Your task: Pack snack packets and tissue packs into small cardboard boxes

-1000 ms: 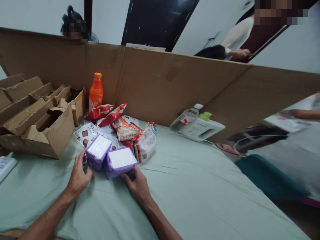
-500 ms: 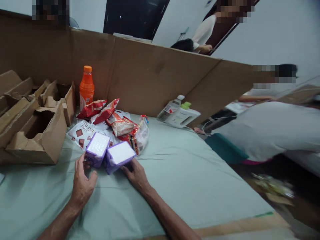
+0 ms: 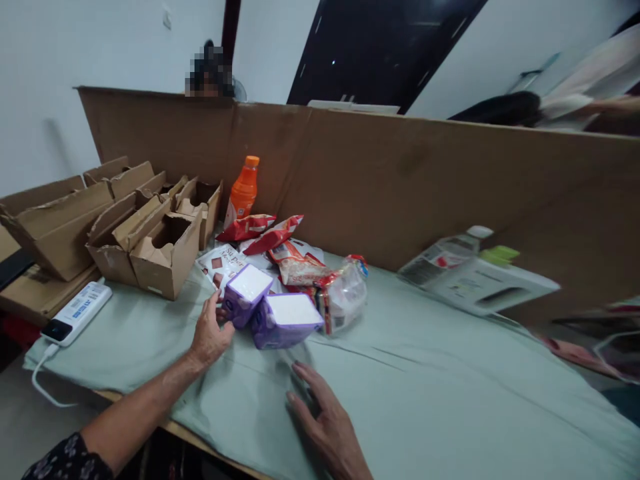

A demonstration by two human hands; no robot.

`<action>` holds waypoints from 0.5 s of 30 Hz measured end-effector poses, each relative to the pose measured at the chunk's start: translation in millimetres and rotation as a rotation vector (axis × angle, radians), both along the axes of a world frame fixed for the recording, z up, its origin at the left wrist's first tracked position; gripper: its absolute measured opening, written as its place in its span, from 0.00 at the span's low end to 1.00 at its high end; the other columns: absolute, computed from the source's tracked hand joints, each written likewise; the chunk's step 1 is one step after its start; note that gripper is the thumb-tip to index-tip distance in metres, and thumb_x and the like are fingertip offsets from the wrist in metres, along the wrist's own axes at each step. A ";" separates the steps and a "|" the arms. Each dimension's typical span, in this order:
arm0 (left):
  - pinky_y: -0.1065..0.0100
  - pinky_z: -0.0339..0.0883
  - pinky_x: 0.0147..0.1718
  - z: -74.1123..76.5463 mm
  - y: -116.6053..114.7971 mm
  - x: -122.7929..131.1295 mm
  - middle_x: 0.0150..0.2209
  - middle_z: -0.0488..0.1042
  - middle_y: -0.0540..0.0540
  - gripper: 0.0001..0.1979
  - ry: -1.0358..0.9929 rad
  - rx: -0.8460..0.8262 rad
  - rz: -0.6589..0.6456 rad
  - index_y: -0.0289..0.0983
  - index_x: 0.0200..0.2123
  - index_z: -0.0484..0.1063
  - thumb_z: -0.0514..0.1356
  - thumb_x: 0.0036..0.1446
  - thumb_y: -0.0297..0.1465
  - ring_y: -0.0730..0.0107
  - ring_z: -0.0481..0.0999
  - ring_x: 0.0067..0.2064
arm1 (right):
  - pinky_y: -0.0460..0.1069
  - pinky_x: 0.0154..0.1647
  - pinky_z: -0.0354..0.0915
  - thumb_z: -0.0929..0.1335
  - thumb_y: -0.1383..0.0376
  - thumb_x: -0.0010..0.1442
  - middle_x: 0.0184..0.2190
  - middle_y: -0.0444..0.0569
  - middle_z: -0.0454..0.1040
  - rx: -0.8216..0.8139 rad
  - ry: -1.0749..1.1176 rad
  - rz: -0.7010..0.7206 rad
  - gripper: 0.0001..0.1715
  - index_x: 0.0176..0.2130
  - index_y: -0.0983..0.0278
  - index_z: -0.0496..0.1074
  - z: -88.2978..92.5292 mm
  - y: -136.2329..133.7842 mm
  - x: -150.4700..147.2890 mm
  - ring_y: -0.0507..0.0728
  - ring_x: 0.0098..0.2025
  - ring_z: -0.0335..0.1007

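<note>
Held the left hand (image 3: 210,337) at the left side of a purple pack (image 3: 243,308), with thumb and fingers apart and fingertips along that side; could not tell touching from just beside. Held the right hand (image 3: 327,420) over the pale green cloth (image 3: 440,400), with thumb and fingers apart and a strip of cloth between fingertips and a second purple pack (image 3: 287,331). Saw this second pack just ahead of the right hand and slightly to its left, close up against the first, both with white tops facing up.

Saw, just beyond the left hand and the packs, a heap of bags: a white bag (image 3: 217,262) with printed lettering, a red bag (image 3: 247,228), another red bag (image 3: 277,233) and an orange-and-white bag (image 3: 303,267). Saw a clear bag (image 3: 347,300) with red trim ahead of the right hand. Noted an orange bottle (image 3: 243,193) standing farther beyond the left hand, near a cardboard wall (image 3: 380,173).

Saw cardboard boxes (image 3: 180,267) beyond and left of the left hand, and a white power bank (image 3: 77,313) with a cable (image 3: 44,377) well to its left. Made out, well beyond and right of the right hand, a clear bottle (image 3: 445,253) beside a white jug (image 3: 495,287), both blurred.
</note>
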State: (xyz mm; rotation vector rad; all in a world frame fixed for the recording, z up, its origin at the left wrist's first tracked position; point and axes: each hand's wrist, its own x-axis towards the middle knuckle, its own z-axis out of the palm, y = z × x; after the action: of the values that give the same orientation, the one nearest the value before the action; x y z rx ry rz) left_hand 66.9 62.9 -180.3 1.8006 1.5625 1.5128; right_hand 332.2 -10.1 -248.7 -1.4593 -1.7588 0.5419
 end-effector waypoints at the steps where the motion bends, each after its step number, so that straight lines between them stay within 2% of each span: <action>1: 0.58 0.79 0.43 9.0 -5.4 -3.3 0.50 0.76 0.40 0.21 0.032 0.034 0.008 0.36 0.61 0.69 0.62 0.67 0.34 0.62 0.80 0.44 | 0.65 0.60 0.73 0.67 0.51 0.64 0.59 0.58 0.78 0.030 -0.020 0.022 0.26 0.56 0.60 0.76 -1.9 2.4 -6.6 0.68 0.60 0.75; 3: 0.55 0.77 0.51 33.4 -18.4 -17.3 0.54 0.75 0.38 0.23 0.097 0.117 0.044 0.37 0.61 0.69 0.60 0.63 0.30 0.57 0.79 0.51 | 0.64 0.59 0.74 0.66 0.53 0.65 0.59 0.58 0.78 0.091 -0.063 0.061 0.27 0.58 0.61 0.75 -5.5 8.1 -19.2 0.67 0.60 0.76; 6: 0.48 0.66 0.64 76.4 -29.1 -53.6 0.60 0.72 0.38 0.21 0.189 0.224 0.154 0.39 0.59 0.70 0.58 0.62 0.30 0.51 0.71 0.62 | 0.63 0.56 0.75 0.65 0.56 0.66 0.59 0.58 0.78 0.172 -0.156 0.110 0.27 0.60 0.61 0.74 -11.6 11.5 -31.3 0.68 0.60 0.76; 8: 0.44 0.58 0.68 100.8 -19.5 -80.4 0.61 0.70 0.36 0.25 0.249 0.242 0.230 0.38 0.61 0.68 0.60 0.60 0.32 0.47 0.67 0.66 | 0.63 0.54 0.76 0.65 0.58 0.67 0.59 0.57 0.77 0.213 -0.222 0.126 0.24 0.59 0.60 0.75 -15.2 9.8 -35.0 0.68 0.59 0.76; 10: 0.41 0.54 0.69 117.9 3.7 -102.6 0.61 0.71 0.34 0.29 0.311 0.212 0.269 0.35 0.61 0.68 0.63 0.56 0.33 0.42 0.64 0.68 | 0.63 0.53 0.75 0.64 0.60 0.68 0.59 0.57 0.77 0.245 -0.267 0.122 0.22 0.57 0.59 0.76 -16.8 7.7 -37.6 0.67 0.58 0.76; 11: 0.41 0.56 0.68 124.0 17.6 -111.1 0.58 0.74 0.34 0.29 0.342 0.180 0.271 0.35 0.59 0.70 0.64 0.53 0.33 0.41 0.66 0.66 | 0.63 0.52 0.75 0.64 0.60 0.68 0.59 0.57 0.77 0.258 -0.277 0.120 0.21 0.56 0.59 0.77 -16.6 7.3 -39.0 0.67 0.58 0.76; 13: 0.43 0.64 0.61 132.7 40.8 -122.7 0.47 0.79 0.36 0.22 0.401 0.104 0.241 0.35 0.50 0.76 0.62 0.50 0.31 0.42 0.75 0.56 | 0.63 0.52 0.75 0.65 0.60 0.67 0.58 0.58 0.78 0.265 -0.269 0.117 0.20 0.54 0.60 0.78 -14.0 7.9 -42.3 0.67 0.57 0.76; 15: 0.48 0.71 0.54 139.8 46.8 -129.4 0.38 0.80 0.40 0.14 0.449 0.045 0.188 0.37 0.40 0.79 0.60 0.49 0.30 0.48 0.79 0.46 | 0.64 0.53 0.75 0.65 0.60 0.67 0.57 0.59 0.78 0.239 -0.226 0.110 0.20 0.52 0.60 0.79 -9.0 8.9 -45.1 0.67 0.57 0.76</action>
State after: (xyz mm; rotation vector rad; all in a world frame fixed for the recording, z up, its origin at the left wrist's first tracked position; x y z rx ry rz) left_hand -62.6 109.7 -40.5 2.1843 1.9616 1.2829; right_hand 287.1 -1.2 -257.7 -1.3019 -2.0127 0.2172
